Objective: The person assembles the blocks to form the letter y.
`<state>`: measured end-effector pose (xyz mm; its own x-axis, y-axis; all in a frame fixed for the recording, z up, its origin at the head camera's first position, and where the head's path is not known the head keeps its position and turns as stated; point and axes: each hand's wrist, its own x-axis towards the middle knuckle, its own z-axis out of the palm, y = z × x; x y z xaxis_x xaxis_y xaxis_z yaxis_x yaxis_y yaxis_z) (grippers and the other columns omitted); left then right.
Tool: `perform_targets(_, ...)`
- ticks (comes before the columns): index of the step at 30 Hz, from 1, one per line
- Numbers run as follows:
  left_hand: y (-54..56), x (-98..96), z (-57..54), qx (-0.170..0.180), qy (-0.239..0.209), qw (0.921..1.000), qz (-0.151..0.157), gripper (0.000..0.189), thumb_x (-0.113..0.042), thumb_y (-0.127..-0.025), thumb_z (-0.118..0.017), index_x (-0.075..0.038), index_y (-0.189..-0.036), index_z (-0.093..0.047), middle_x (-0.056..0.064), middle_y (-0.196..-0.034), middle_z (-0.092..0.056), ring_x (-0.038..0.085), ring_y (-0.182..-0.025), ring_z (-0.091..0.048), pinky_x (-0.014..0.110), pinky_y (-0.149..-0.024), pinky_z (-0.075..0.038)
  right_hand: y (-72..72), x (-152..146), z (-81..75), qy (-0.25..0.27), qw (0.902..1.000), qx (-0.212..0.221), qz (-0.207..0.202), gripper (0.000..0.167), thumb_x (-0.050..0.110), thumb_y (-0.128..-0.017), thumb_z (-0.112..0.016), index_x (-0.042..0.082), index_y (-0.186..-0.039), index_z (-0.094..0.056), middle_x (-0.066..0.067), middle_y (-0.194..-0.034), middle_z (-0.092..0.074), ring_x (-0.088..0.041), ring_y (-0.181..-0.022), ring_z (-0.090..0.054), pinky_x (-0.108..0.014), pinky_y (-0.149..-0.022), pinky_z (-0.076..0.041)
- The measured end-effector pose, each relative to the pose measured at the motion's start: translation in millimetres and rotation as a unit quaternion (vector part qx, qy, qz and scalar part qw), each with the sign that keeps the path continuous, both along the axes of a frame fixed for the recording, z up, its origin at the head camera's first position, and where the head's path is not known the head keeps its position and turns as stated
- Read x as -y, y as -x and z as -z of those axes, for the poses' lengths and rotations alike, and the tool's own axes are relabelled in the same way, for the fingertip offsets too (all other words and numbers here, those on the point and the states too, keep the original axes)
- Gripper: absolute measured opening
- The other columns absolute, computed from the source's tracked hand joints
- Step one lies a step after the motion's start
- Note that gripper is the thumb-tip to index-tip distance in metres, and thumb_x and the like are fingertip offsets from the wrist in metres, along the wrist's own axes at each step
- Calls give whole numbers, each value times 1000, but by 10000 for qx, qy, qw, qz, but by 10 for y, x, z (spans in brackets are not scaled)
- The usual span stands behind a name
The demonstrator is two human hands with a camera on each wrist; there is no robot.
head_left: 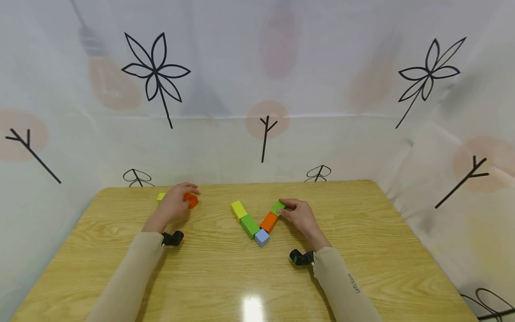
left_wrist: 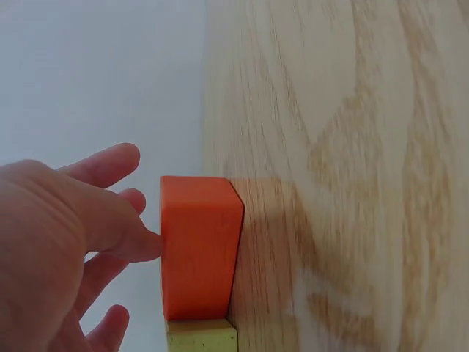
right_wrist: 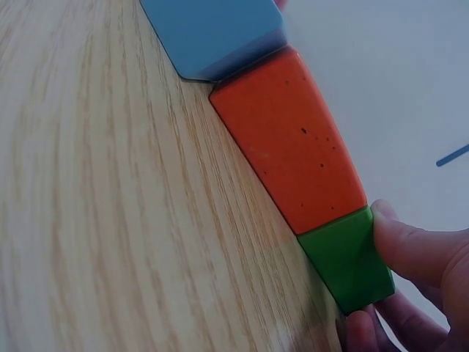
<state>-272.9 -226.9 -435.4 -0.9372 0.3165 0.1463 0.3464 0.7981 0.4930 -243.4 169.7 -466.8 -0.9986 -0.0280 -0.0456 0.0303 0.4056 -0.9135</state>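
In the head view, wooden blocks form a V on the table. A yellow block (head_left: 238, 209) and a green block (head_left: 250, 226) make one arm, a light blue block (head_left: 262, 237) sits at the point, and an orange block (head_left: 269, 222) continues up the other arm. My right hand (head_left: 301, 218) pinches a small green block (right_wrist: 348, 260) against that orange block's far end. Further left, my left hand (head_left: 175, 203) is beside another orange block (left_wrist: 201, 253), thumb tip at its face, fingers spread and loose. A yellow block (left_wrist: 201, 336) adjoins that orange one.
The wooden table (head_left: 217, 277) has its back edge just behind the left hand's blocks. A pale patterned cloth (head_left: 217, 147) hangs behind and along both sides. Black wrist cameras (head_left: 301, 257) stick out from both wrists, low over the table.
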Motion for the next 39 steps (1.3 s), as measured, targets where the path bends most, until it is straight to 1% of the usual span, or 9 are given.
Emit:
perform_targets(3, 3, 13, -13, -10, 59, 10000, 8, 48, 20, -84, -49, -3, -119, -71, 16, -140, -54, 44, -130, -45, 58, -105, -38, -4, 0, -4, 33, 10000, -1, 13, 43, 6, -91, -72, 3, -133, -63, -18, -138, -56, -33, -122, -56, -40, -96, -50)
perform_targets(8, 11, 34, -8, -26, 112, 9999, 91, 49, 23, -79, -50, -2, -115, -73, 17, -135, -58, 45, -126, -48, 57, -103, -40, -4, 1, -16, 56, 10000, 11, 10, 44, 5, -91, -72, 2, -134, -62, -19, -138, -56, -33, -122, -56, -40, -95, -51)
perform_targets(11, 10, 41, 7, 26, 88, 9999, 98, 48, 23, -79, -51, -2, -114, -73, 16, -134, -59, 45, -126, -48, 57, -103, -40, 0, -1, -18, 67, 10000, 20, 22, 44, 5, -91, -72, 2, -134, -62, -19, -138, -56, -33, -122, -57, -39, -95, -51)
perform_targets(17, 17, 38, 43, 26, -11, 9999, 145, 47, 24, -81, -51, -2, -113, -73, 18, -128, -62, 44, -122, -51, 57, -101, -42, -11, -7, -17, 9, 10000, -8, 25, 44, 5, -91, -72, 1, -133, -63, -19, -137, -57, -34, -121, -57, -40, -95, -51)
perform_targets(21, 10, 25, 40, 5, -26, 10000, 96, 47, 24, -80, -53, -3, -114, -72, 19, -125, -63, 43, -118, -54, 56, -98, -45, -16, -5, -17, 19, 10000, -15, 8, 43, 5, -91, -72, 1, -133, -63, -19, -137, -57, -34, -122, -56, -40, -95, -51)
perform_targets(26, -9, 36, 41, 7, -47, 10000, 40, 48, 24, -81, -54, -4, -116, -71, 19, -124, -64, 43, -117, -55, 56, -97, -46, -17, 1, -23, 83, 10000, 5, 7, 43, 4, -91, -72, 2, -133, -62, -19, -139, -56, -33, -123, -55, -39, -95, -50)
perform_targets(33, 13, 50, 65, -265, 44, 9995, 152, 34, 14, -87, -66, -5, -115, -72, 16, -119, -66, 40, -115, -56, 55, -97, -45, -15, 5, -40, 104, 9999, 44, 12, 44, 4, -91, -72, 1, -134, -62, -19, -138, -56, -34, -121, -56, -39, -94, -51)
perform_targets(36, 23, 46, 68, -346, 58, 9992, 192, 32, 11, -88, -67, -5, -114, -72, 15, -119, -66, 40, -115, -55, 55, -99, -44, -11, 6, -37, 102, 9999, 103, 22, 44, 4, -91, -71, 2, -134, -62, -19, -139, -55, -33, -122, -56, -39, -94, -51)
perform_targets(39, 17, 35, 64, -353, 82, 9992, 188, 32, 10, -88, -67, -5, -116, -72, 16, -122, -65, 41, -118, -53, 56, -100, -42, -5, 10, -36, 74, 9999, 126, 27, 44, 5, -92, -71, 2, -134, -62, -19, -140, -54, -33, -123, -55, -40, -95, -50)
